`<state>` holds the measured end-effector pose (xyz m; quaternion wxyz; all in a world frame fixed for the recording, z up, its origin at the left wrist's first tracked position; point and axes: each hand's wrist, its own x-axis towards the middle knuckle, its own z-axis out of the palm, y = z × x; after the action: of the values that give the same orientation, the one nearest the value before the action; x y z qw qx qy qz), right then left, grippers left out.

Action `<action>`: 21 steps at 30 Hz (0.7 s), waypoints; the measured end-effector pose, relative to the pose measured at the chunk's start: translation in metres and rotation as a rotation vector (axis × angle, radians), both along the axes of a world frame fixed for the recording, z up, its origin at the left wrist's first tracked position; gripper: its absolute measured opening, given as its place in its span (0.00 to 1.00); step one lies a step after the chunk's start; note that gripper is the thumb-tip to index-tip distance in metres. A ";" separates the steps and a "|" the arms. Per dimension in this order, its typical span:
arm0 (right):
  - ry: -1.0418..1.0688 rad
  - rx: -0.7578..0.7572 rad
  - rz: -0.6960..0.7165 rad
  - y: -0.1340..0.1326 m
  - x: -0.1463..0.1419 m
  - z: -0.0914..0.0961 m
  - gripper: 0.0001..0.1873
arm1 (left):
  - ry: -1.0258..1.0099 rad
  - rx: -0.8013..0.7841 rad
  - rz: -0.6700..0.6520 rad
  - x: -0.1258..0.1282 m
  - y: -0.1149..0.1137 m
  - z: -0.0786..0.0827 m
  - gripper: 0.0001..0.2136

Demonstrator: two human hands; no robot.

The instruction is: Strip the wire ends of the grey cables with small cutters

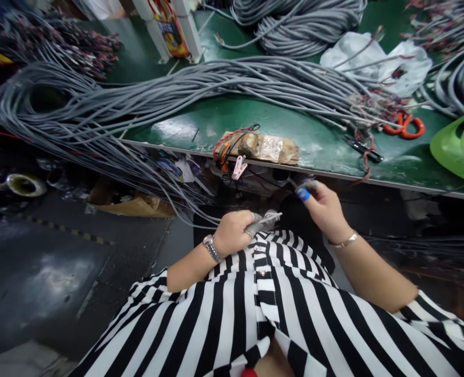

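Observation:
My left hand (pixel 234 230) is closed around grey cables (pixel 210 222) just in front of my striped shirt. Whitish, stripped-looking ends stick out past its grey-wrapped fingertips. To the right, my right hand (pixel 328 209) is raised a little below the table edge, apart from the left one. Its thumb, wrapped in blue tape, presses against the fingers. Something thin and dark seems to show at those fingertips, too blurred to name. From the left hand the cables run up leftward to a long grey cable bundle (pixel 216 78) on the green table.
On the green table (pixel 232 115) lie orange-handled scissors (pixel 407 125), a dark tool (pixel 363 148) and coiled cable (pixel 306 26). A wooden block (pixel 273 148) with a pink clip (pixel 239 167) sits at the edge. A green basket (pixel 460 144) stands right, a cardboard box (pixel 130 201) below left.

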<state>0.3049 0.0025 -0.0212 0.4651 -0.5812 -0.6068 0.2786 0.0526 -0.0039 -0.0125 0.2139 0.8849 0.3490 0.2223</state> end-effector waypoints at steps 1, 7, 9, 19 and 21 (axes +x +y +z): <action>-0.095 0.030 0.085 -0.006 0.001 0.008 0.09 | -0.017 -0.011 0.038 -0.002 0.002 -0.001 0.10; -0.641 0.177 0.269 -0.027 -0.001 0.045 0.06 | -0.104 0.027 0.081 -0.005 0.007 -0.002 0.10; -0.762 0.205 0.265 -0.027 -0.003 0.049 0.06 | -0.093 0.072 0.076 -0.004 0.006 -0.001 0.11; -0.917 0.241 0.398 -0.022 -0.019 0.047 0.06 | -0.006 0.150 0.027 -0.002 0.005 0.003 0.09; -0.943 0.254 0.398 -0.021 -0.020 0.049 0.05 | -0.003 0.165 0.024 -0.002 0.005 0.003 0.09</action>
<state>0.2848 -0.0182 0.0274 0.1463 -0.4559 -0.8779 -0.0061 0.0506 0.0014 -0.0092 0.1382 0.8950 0.3396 0.2539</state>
